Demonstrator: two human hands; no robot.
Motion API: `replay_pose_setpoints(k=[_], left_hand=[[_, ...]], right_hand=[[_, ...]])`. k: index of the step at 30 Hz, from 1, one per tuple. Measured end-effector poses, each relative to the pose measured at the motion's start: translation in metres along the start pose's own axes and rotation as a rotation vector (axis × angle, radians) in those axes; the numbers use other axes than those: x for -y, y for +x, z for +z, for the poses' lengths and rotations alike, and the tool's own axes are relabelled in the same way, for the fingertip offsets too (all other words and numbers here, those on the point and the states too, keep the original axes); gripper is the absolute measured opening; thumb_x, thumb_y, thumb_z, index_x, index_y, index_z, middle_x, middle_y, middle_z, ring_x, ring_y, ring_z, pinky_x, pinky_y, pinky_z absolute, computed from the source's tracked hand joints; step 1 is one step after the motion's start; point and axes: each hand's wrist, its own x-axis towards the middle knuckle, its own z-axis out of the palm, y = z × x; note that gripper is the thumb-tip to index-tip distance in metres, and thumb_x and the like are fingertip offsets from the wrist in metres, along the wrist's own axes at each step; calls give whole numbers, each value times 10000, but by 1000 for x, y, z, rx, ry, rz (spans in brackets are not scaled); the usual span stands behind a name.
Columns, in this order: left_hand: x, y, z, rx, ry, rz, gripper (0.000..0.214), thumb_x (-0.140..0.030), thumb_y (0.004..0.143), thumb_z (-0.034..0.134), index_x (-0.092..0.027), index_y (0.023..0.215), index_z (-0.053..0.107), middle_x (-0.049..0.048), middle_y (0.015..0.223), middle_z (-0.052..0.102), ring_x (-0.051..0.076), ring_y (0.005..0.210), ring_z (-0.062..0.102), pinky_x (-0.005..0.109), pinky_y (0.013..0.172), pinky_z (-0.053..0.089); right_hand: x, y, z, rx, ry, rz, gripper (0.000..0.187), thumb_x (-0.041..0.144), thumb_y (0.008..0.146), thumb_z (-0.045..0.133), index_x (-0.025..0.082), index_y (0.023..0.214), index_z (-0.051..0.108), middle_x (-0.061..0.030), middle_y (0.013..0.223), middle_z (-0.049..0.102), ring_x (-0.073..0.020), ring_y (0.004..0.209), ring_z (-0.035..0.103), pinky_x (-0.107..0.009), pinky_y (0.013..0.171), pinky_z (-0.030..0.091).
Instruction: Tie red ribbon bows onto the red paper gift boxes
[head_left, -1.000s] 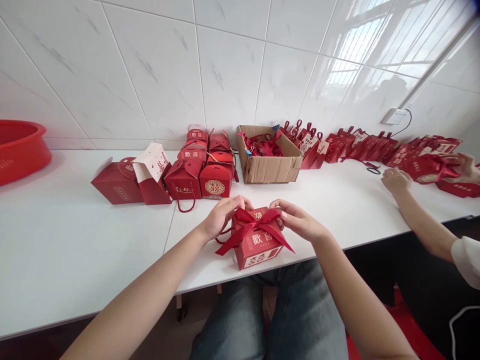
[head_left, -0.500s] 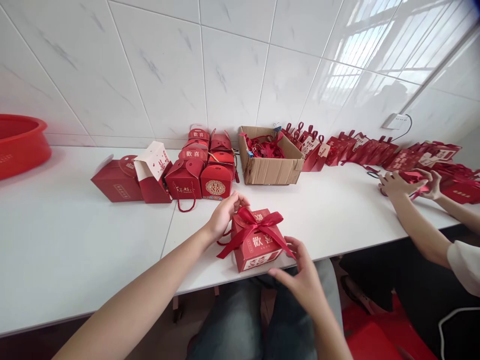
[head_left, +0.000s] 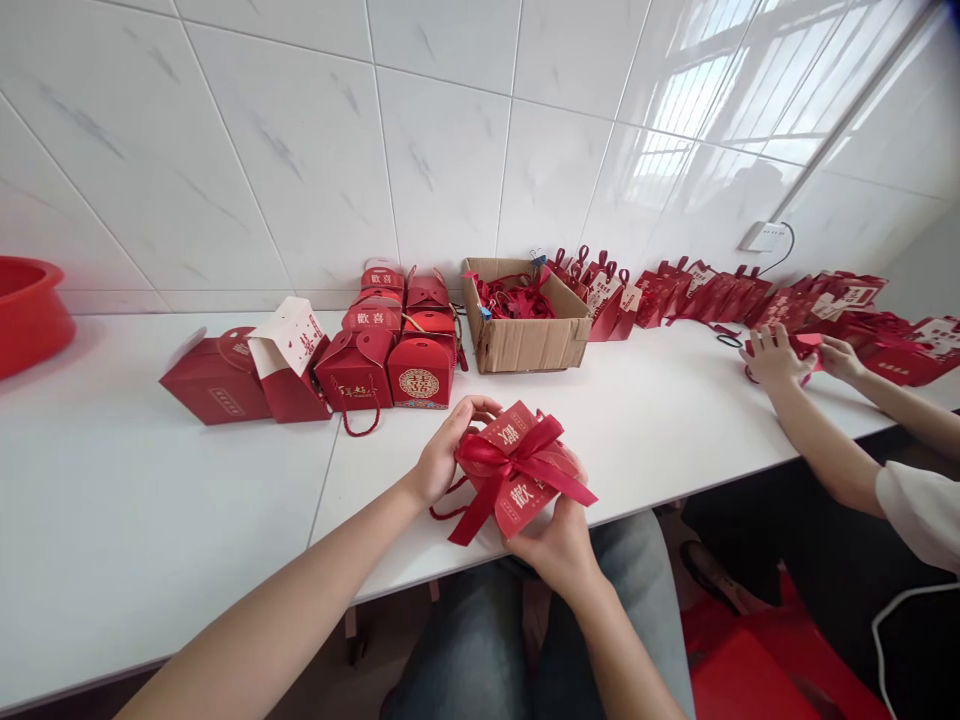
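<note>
A red gift box [head_left: 519, 500] with gold and white characters is tied with a red ribbon bow [head_left: 511, 464]. It sits turned at an angle near the table's front edge, and I cannot tell whether it is lifted. My left hand [head_left: 448, 448] curls round its far left side. Gripping the near right corner is my right hand [head_left: 559, 540], its thumb at the front and the other fingers partly hidden behind the box. One ribbon tail hangs over the front face, the other over my right hand. A red cord [head_left: 448, 500] loops out beside my left wrist.
Several red gift boxes [head_left: 352, 365] stand at the back left. Behind my hands is a cardboard box [head_left: 529, 345] of red ribbons. Red bags [head_left: 607, 300] line the wall. A co-worker's hands [head_left: 776, 355] handle a red box at right. A red basin [head_left: 34, 315] is far left.
My right hand has closed on the gift box, which has turned and tilted. My left hand stays at its left side. The view has shifted slightly right.
</note>
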Motion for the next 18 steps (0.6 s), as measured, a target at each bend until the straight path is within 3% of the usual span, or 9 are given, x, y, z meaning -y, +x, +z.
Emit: replay_pose_setpoints(k=[4,7,13,18], left_hand=[[5,1,1,-10,8,26,358,-489,937,357,-194,976,556,56,1053,572,208,1020,509,342,954,386],[10,2,1,-10,2,28,370,-486,942,327,-191,980,547,52,1018,565,201,982,511,334,914,394],[22,10,-5,-149,195,1,326,-476,925,347,-202,990,511,50,1011,548,198,961,498,333,848,374],[31,14,-9,-151,307,-58,303,-473,910,371,-211,986,502,47,989,556,199,932,506,343,838,368]], right_hand=[[-6,6,-9,-37,-23,-104,889,300,641,722,294,1353,190,-111,1423,258,-354,1360,273,-567,1103,275],[-10,8,-12,-33,8,-91,865,283,639,729,284,1334,215,-118,1392,301,-353,1338,297,-561,1100,272],[-39,24,-38,-97,90,285,825,451,668,742,317,1263,187,-120,1302,406,-335,1209,414,-556,1047,331],[-67,42,-73,-114,-60,430,941,541,596,753,252,1326,236,-144,1337,455,-339,1235,447,-480,1011,399]])
